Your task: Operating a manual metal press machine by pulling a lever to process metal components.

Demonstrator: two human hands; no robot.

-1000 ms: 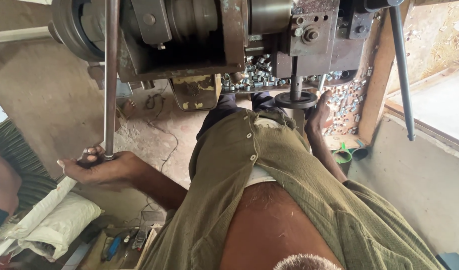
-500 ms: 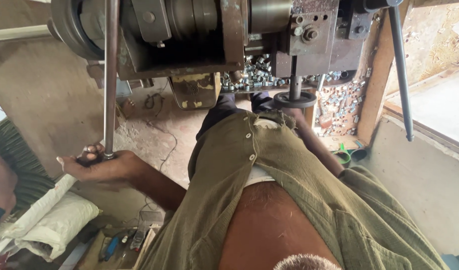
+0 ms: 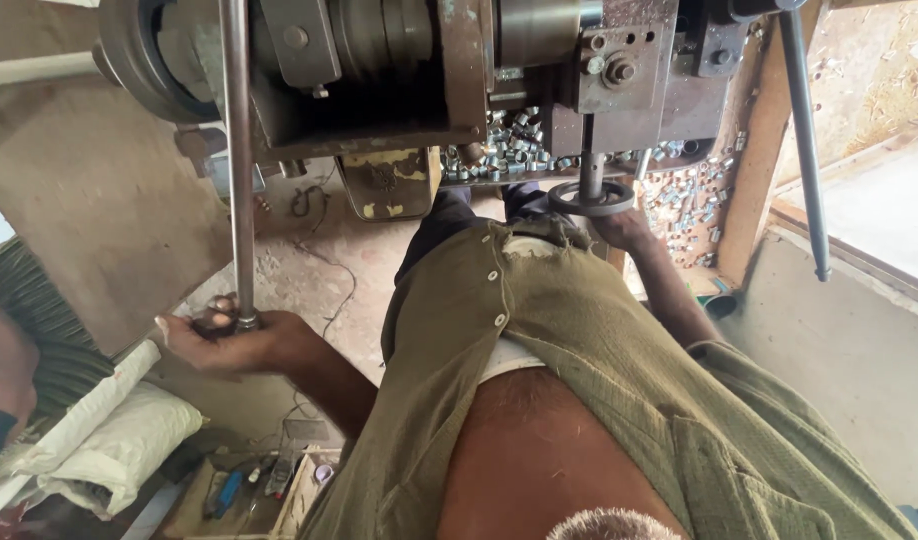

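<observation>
Beside the lathe (image 3: 399,70), scattered metal bushings (image 3: 499,150).

Left hand (image 3: 229,338) reaches out sideways, fingers (image 3: 214,312) curled; right hand (image 3: 619,225) stretches forward, arm straight.

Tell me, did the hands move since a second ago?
The right hand slid down from beside the small black handwheel to just under its rim. The left hand stayed closed around the lower end of the long metal bar; the machine has not changed.
</observation>
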